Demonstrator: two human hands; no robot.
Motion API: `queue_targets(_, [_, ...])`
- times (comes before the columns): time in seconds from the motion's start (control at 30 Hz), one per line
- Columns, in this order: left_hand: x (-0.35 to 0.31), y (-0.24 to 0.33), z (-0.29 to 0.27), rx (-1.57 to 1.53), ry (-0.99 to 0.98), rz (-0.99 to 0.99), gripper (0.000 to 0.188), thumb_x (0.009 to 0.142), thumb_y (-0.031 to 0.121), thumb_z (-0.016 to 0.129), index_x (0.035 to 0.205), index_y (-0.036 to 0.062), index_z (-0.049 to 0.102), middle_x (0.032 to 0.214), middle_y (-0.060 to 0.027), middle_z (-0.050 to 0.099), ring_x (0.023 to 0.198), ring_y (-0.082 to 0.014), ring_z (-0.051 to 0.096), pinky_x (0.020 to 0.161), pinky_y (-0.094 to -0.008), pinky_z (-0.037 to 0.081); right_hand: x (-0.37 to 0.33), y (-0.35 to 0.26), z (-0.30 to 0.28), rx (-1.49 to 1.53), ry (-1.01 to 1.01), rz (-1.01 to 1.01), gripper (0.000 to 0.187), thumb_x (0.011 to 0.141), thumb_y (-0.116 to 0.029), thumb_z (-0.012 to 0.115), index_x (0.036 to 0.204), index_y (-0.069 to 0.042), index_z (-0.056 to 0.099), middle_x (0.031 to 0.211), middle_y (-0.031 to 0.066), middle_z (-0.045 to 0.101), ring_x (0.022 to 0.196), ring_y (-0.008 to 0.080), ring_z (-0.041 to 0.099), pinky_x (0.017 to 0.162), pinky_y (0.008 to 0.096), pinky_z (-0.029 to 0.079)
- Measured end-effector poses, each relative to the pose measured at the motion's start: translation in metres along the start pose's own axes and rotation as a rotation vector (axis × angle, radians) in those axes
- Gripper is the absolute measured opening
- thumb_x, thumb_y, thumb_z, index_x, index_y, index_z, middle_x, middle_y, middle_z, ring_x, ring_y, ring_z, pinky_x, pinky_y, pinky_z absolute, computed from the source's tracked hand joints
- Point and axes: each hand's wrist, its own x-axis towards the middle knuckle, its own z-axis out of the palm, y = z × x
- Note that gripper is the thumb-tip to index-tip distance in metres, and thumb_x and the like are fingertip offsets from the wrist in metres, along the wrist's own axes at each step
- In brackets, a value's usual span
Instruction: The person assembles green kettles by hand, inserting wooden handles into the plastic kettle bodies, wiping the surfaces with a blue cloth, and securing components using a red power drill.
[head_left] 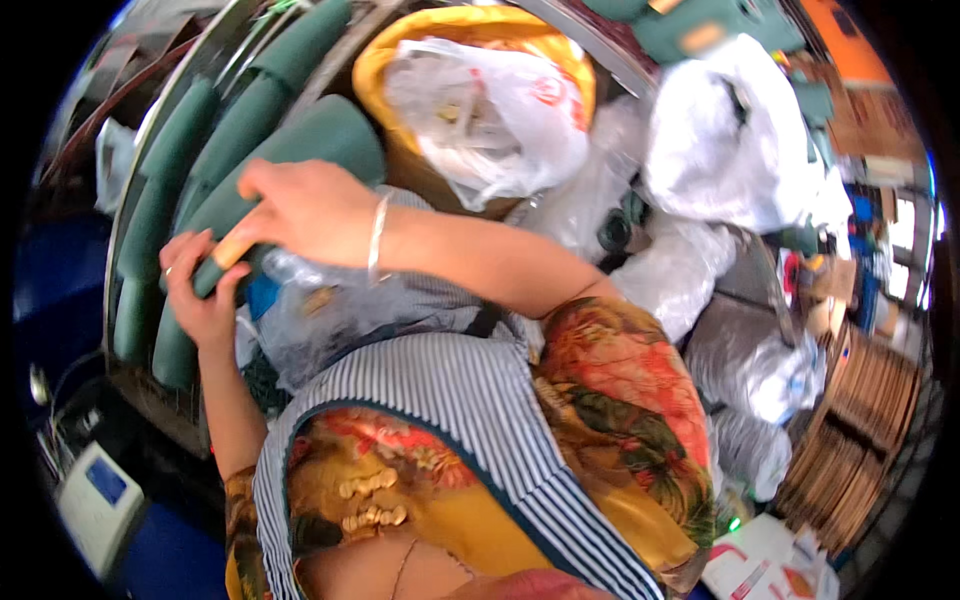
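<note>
Head view: the left hand (203,308) has its fingers curled about the lower end of a dark green roll (207,279); the right hand (305,210) bends narrowly over the tan band (234,249) on it; the roll lies beside longer green rolls (150,225), left of a yellow-rimmed bag (375,70) stuffed with white plastic (500,120).

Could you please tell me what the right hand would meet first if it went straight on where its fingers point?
The right hand would probably meet the tan band at its fingertips first, then the left hand around the green roll; exact depth is unclear.
</note>
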Motion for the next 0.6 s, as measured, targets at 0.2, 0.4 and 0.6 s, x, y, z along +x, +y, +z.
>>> queue_targets(0.2, [-0.002, -0.001, 0.023, -0.140, 0.250, -0.618, 0.021, 0.089, 0.005, 0.065, 0.109, 0.0023, 0.060, 0.106, -0.0057, 0.061, 0.096, -0.0138, 0.055, 0.087, -0.0261, 0.044, -0.129, 0.047, -0.072, -0.380, 0.763, 0.223, 0.025, 0.080, -0.022, 0.071, 0.097, -0.007, 0.059, 0.087, 0.0118, 0.062, 0.073, 0.0313, 0.063, 0.064, 0.0409, 0.051])
queue_targets(0.4, [-0.017, -0.014, 0.007, -0.223, 0.350, -0.852, 0.020, 0.091, 0.013, 0.066, 0.109, 0.0075, 0.059, 0.102, -0.0025, 0.057, 0.091, -0.0123, 0.052, 0.082, -0.0280, 0.044, -0.367, 0.268, -0.149, -0.474, 1.471, 1.091, 0.020, 0.090, -0.022, 0.058, 0.094, -0.003, 0.057, 0.088, 0.0152, 0.062, 0.082, 0.0305, 0.061, 0.076, 0.0394, 0.049])
queue_targets(0.6, [-0.024, -0.025, -0.006, -0.135, 0.220, -0.770, 0.021, 0.091, 0.014, 0.065, 0.110, 0.0077, 0.056, 0.099, -0.0020, 0.057, 0.091, -0.0117, 0.052, 0.085, -0.0266, 0.041, -0.477, 0.428, -0.150, -0.442, 0.374, 1.640, 0.045, 0.084, -0.034, 0.058, 0.126, -0.016, 0.059, 0.135, 0.0204, 0.050, 0.126, 0.0336, 0.048, 0.104, 0.0408, 0.041])
